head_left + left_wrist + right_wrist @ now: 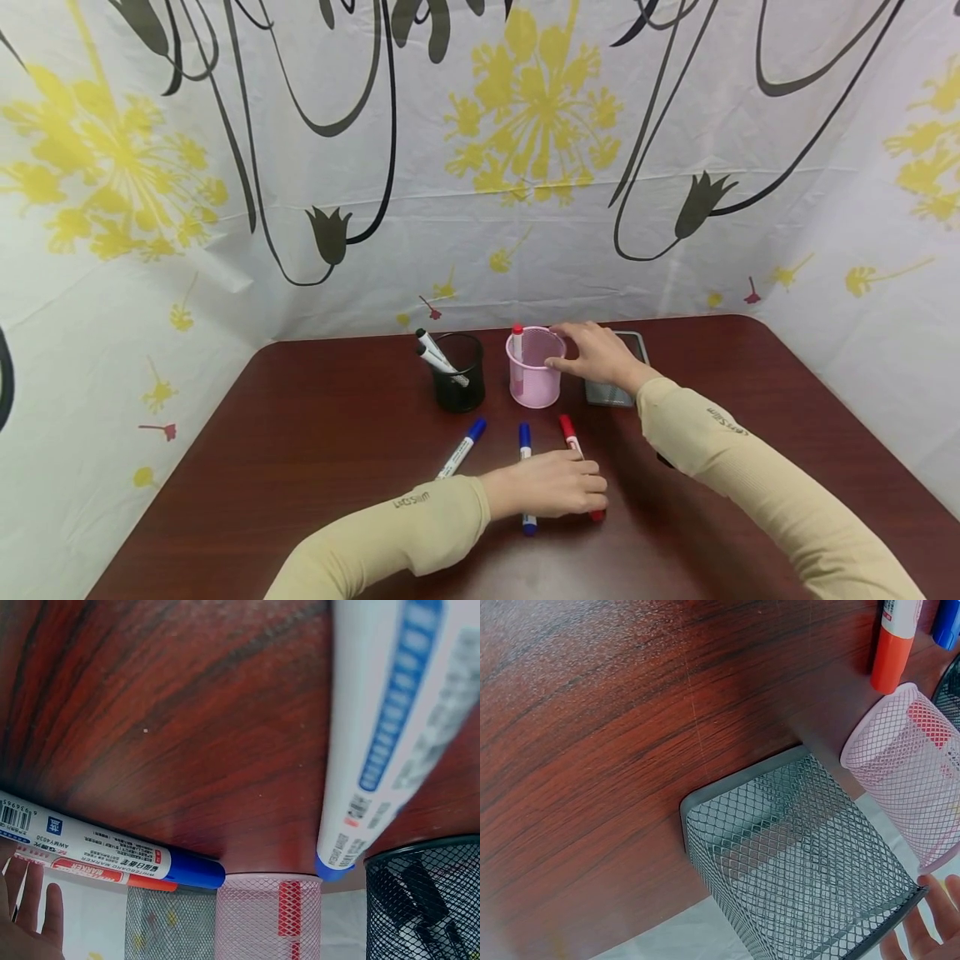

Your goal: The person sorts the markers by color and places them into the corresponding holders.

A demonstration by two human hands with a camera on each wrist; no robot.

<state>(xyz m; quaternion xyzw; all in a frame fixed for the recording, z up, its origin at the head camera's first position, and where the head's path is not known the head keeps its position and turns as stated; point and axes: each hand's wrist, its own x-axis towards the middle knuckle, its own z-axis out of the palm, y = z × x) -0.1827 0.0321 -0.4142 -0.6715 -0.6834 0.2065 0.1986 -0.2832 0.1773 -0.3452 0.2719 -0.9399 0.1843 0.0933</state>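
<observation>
My left hand (551, 483) reaches over a blue-capped marker (525, 437) with its fingers bent on a red-capped marker (568, 429) lying on the table. In the left wrist view its fingertips overlap the red marker's white barrel (90, 870); the thumb is hidden. At the right side of a pink mesh pen holder (536, 392), my right hand (596, 354) holds the rim between thumb and fingers. One red-capped marker (517, 350) stands inside that holder. Another blue-capped marker (461, 450) lies left of my left hand, partly behind the sleeve.
A black mesh pen holder (459, 396) with two dark-capped markers (438, 354) stands left of the pink one. Under my right wrist is a grey square mesh holder (780, 847). Behind the brown table (322, 433) hangs a patterned white sheet (450, 233).
</observation>
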